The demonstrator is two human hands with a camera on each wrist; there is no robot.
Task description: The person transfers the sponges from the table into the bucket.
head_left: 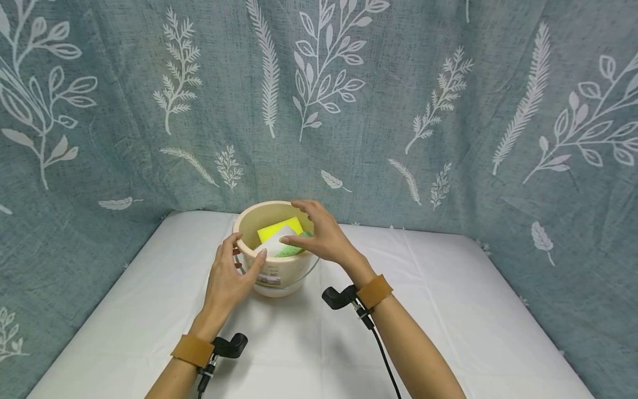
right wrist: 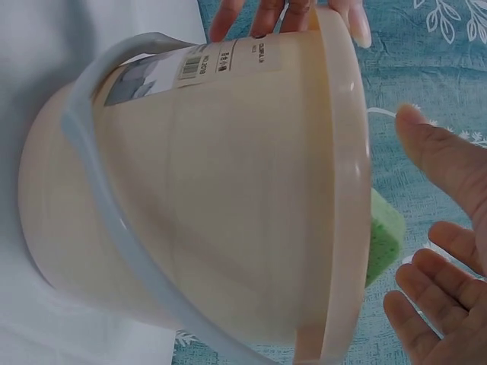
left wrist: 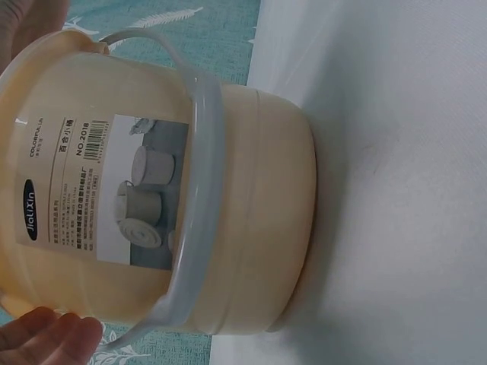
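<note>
A cream plastic bucket (head_left: 286,272) with a grey bail handle (head_left: 305,274) stands on the white table. Inside it lie a yellow sponge (head_left: 280,228), a white piece (head_left: 272,244) and a green sponge (head_left: 294,250). My left hand (head_left: 245,252) grips the near left rim, thumb hooked over the edge and fingers on the outer wall. My right hand (head_left: 311,230) hovers over the right rim with relaxed, spread fingers and holds nothing. In the right wrist view the green sponge (right wrist: 384,236) pokes above the bucket (right wrist: 228,190), close to my fingers (right wrist: 445,163). The left wrist view shows the bucket's labelled wall (left wrist: 251,205).
The white tablecloth (head_left: 448,310) covers the table, with bare room on both sides and in front of the bucket. A teal curtain with a leaf print (head_left: 399,111) hangs close behind and to both sides. Wrist camera cables (head_left: 384,354) trail toward me.
</note>
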